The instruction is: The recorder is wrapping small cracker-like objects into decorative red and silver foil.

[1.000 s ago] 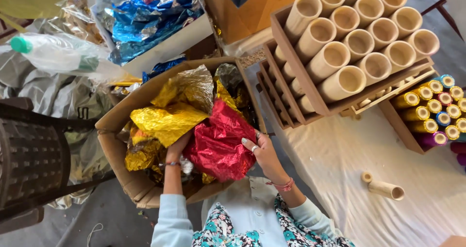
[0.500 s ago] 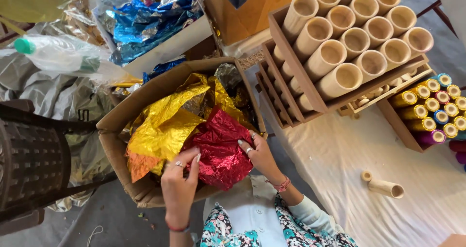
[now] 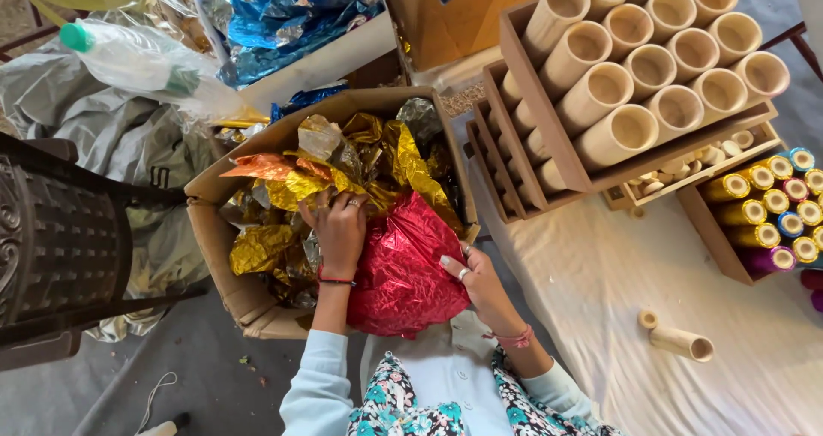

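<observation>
A cardboard box (image 3: 219, 247) in front of me is stuffed with crumpled gold foil (image 3: 291, 187) and a big red foil sheet (image 3: 403, 264). My left hand (image 3: 339, 226) reaches into the box, its fingers closed on gold foil beside the red sheet. My right hand (image 3: 476, 282) rests on the red foil's right edge and grips it with the fingers curled.
A wooden crate of several plain cardboard tubes (image 3: 634, 76) stands at the right on a white cloth (image 3: 600, 290). Foil-wrapped tubes (image 3: 780, 213) fill another tray at far right. A loose tube (image 3: 681, 343) lies on the cloth. Blue foil (image 3: 291, 16), a plastic bottle (image 3: 129, 59) and a dark chair (image 3: 60, 239) are at the left.
My left hand has moved from the box's near edge up into the gold foil. The red foil has shifted toward my right hand, which stays on its edge.
</observation>
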